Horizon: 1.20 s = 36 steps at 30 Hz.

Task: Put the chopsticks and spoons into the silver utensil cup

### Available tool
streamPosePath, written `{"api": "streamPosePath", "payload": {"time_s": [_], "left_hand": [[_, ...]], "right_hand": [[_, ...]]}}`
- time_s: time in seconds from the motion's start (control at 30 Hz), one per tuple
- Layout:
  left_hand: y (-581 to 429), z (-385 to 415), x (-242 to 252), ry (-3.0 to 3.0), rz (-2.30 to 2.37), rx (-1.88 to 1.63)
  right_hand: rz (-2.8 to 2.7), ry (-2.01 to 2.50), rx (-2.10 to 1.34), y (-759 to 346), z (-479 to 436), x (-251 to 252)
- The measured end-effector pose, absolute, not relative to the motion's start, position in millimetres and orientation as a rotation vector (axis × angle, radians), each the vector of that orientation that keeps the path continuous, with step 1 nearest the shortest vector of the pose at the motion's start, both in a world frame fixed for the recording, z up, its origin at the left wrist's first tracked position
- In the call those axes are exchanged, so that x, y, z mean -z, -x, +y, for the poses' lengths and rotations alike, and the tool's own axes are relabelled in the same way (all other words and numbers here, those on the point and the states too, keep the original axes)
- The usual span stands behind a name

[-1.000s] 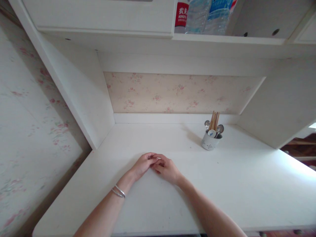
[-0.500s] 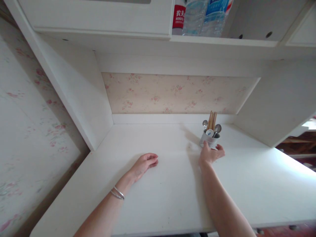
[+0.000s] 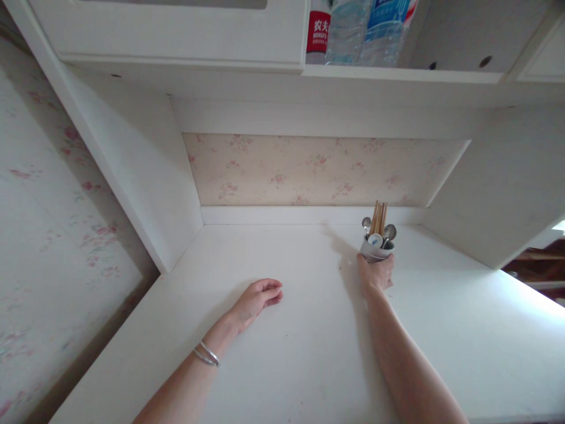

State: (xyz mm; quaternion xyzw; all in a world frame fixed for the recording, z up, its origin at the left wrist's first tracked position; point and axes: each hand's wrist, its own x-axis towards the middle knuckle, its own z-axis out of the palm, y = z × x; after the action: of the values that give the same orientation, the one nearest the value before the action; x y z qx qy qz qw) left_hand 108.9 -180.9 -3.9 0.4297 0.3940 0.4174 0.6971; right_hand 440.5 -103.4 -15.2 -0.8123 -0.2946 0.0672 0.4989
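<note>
Toward the back right of the white tabletop, my right hand (image 3: pixel 376 274) is wrapped around the front of a light grey utensil holder (image 3: pixel 377 252). My fingers hide its lower part, so whether it touches the tabletop I cannot tell. Out of its top stick wooden chopsticks (image 3: pixel 378 218), a metal spoon (image 3: pixel 389 232) on the right, a smaller metal spoon (image 3: pixel 366 223) on the left and a white round-ended spoon (image 3: pixel 375 241) in front. My left hand (image 3: pixel 258 298) rests left of the middle, loosely curled, thumb and fingers slightly apart, holding nothing. Two silver bangles (image 3: pixel 206 354) circle that wrist.
The white tabletop (image 3: pixel 282 365) runs back to a low ledge and a flower-patterned wall panel (image 3: pixel 309 171). White side panels (image 3: pixel 507 188) stand left and right. Overhead, a cabinet shelf (image 3: pixel 397 72) holds several plastic bottles (image 3: pixel 348 32). Floral wallpaper (image 3: pixel 66 235) covers the left wall.
My right hand's fingers, spread in front of the utensil holder before, have closed around it. My left hand has stayed nearly in place. The view has shifted slightly.
</note>
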Motion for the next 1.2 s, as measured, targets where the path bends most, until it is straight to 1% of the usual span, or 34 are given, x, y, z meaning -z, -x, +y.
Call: {"api": "streamPosePath", "payload": {"time_s": [0.13, 0.3, 0.37, 0.6, 0.73, 0.8, 0.9, 1.03, 1.2], "left_hand": [[-109, -181, 4, -0.95, 0.878, -0.934], [-109, -182, 2, -0.929, 0.875, -0.953], [-110, -182, 1, -0.883, 0.866, -0.994], [-106, -175, -9, -0.604, 0.729, -1.279], [-90, -169, -18, -0.464, 0.614, -1.468], [-81, -166, -21, -0.41, 0.599, -1.529], [-71, -162, -22, -0.298, 0.618, -1.579], [-69, -155, -14, -0.224, 0.641, -1.555], [-77, -150, -6, -0.148, 0.572, -1.532]], "right_hand": [[-0.659, 1.988, -0.117, -441, -105, 16], [-0.852, 1.815, -0.146, -425, -116, 12], [-0.982, 1.724, -0.261, -405, -122, 8], [-1.333, 1.274, -0.892, -318, -153, -3], [-1.475, 1.139, -1.183, -300, -171, -9], [-1.554, 1.098, -1.261, -299, -175, -12], [-1.694, 1.102, -1.255, -300, -176, -17], [-1.77, 1.119, -1.227, -303, -169, -28], [-1.898, 1.19, -1.134, -308, -148, -63]]}}
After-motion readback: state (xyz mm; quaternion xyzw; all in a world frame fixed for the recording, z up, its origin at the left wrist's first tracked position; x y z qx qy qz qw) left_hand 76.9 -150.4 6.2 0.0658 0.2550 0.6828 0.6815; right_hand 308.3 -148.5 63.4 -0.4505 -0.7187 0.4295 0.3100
